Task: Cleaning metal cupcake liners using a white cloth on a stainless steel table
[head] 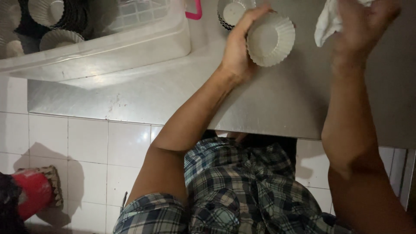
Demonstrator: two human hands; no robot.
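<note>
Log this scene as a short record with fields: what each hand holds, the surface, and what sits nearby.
left hand: holds a white fluted mould by its rim
right hand: grips a white cloth
surface: steel table
nearby: clear bin of more moulds at top left; another mould beyond the left hand
floor: white tiles, red object at lower left

Dim indoor light, soft overall.
Right hand [362, 24] smears with motion blur; steel table [173, 93] carries dull sheen; shadows pool on floor tiles [86, 151].
</note>
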